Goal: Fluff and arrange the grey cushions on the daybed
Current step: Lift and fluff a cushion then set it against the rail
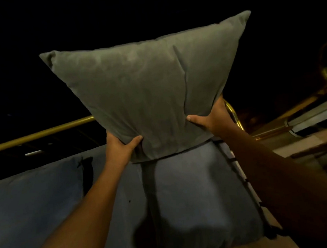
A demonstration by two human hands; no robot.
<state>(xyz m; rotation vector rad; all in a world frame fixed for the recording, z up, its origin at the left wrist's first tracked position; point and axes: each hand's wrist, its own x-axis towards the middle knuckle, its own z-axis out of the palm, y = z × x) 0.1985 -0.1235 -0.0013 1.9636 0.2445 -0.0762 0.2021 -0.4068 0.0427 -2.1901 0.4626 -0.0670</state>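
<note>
Dim room, most of the background black. Three grey cushions counted. One grey cushion (146, 90) is held up in the air, upright and slightly tilted, its top right corner higher than its top left. Two hands on it, both clamped on its lower edge: left hand (121, 144) pinching the bottom left corner with the thumb across the front face, right hand (209, 118) gripping the bottom right corner the same way, the two well apart from each other. A long crease runs down the front face above the right thumb. Directly below the raised cushion, a second cushion (193, 190) rests on the daybed, the raised one's bottom edge just touching or just above it; cannot tell which. A third cushion (34, 202) lies to the left of the second. One brass rail (42, 133) runs behind the raised cushion.
</note>
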